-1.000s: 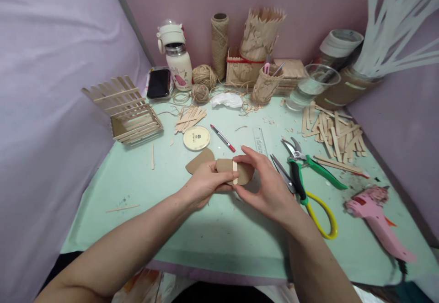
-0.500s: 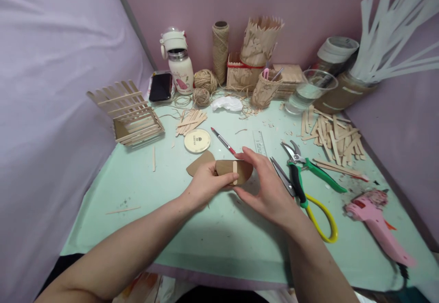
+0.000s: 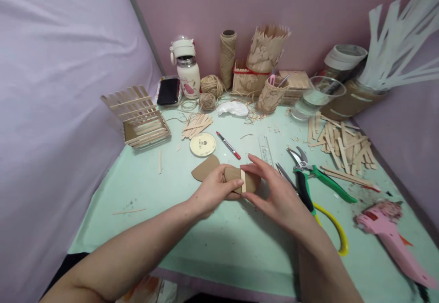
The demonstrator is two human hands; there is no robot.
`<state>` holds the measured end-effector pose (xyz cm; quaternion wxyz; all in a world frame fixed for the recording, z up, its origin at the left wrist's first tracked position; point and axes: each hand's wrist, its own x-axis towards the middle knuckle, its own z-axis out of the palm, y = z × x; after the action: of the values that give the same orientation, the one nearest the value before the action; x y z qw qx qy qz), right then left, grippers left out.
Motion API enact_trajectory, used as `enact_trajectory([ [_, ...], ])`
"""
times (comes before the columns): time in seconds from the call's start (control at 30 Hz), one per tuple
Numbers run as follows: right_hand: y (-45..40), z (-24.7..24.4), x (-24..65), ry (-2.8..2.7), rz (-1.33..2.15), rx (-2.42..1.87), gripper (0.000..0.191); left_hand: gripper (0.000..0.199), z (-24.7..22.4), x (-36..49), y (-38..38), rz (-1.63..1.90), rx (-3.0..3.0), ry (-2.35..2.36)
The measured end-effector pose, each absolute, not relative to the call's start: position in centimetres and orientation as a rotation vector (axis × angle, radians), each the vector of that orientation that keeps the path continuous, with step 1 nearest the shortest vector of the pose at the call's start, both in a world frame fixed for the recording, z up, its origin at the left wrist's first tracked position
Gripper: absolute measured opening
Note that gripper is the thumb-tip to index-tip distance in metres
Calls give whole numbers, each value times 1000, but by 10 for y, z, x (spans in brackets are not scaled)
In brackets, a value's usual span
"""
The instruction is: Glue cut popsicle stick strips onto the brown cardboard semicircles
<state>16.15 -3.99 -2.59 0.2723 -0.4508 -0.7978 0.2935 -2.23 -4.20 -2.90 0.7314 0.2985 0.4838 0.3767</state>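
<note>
My left hand (image 3: 217,186) grips a brown cardboard piece (image 3: 253,182) with a rounded end, its thumb pressing beside a short wooden craft stick piece (image 3: 243,182) that lies across the cardboard. My right hand (image 3: 272,188) has its thumb at the stick's near end and its fingertips at the far end, spanning it. Whether these fingertips also touch the cardboard's edges I cannot tell. A second cardboard cutout (image 3: 205,168) lies on the table just beyond my left hand. Part of the held cardboard is hidden by my left fingers.
Scissors (image 3: 329,218), green pruning shears (image 3: 329,184) and a pink glue gun (image 3: 394,243) lie at right, near piled craft sticks (image 3: 343,143). A marker (image 3: 228,145), ruler (image 3: 265,150) and round lid (image 3: 203,144) lie ahead. A slatted stick model (image 3: 144,127) stands left; a water cup (image 3: 317,97) stands behind.
My right thumb and fingertips have closed in on the two ends of the craft stick piece. My left thumb now rests beside the stick. The whole view has shifted slightly.
</note>
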Motion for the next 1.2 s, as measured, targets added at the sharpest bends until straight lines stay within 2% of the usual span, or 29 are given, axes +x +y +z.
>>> enact_trajectory([
  [0.2,-39,-24,164,-2000,821,-1308,68,46,-37,-23,-44,800,788,1051],
  [0.33,-38,-26,164,-1907,684,-1353,65,53,-38,-24,-52,695,1345,1289],
  [0.53,-37,-30,161,-1919,646,-1340,63,38,-23,-40,-41,686,2062,1555],
  [0.6,-37,-31,160,-1920,648,-1358,63,30,-17,-52,-32,645,2113,1752],
  [0.67,-37,-31,160,-1933,665,-1381,64,33,-11,-63,-26,491,2119,1878],
  [0.87,-36,-32,159,-1964,710,-1403,63,34,-4,-73,-28,122,2173,1926],
  [1.2,-38,-31,152,-1994,795,-1385,66,41,-7,-68,-32,267,2230,1613],
])
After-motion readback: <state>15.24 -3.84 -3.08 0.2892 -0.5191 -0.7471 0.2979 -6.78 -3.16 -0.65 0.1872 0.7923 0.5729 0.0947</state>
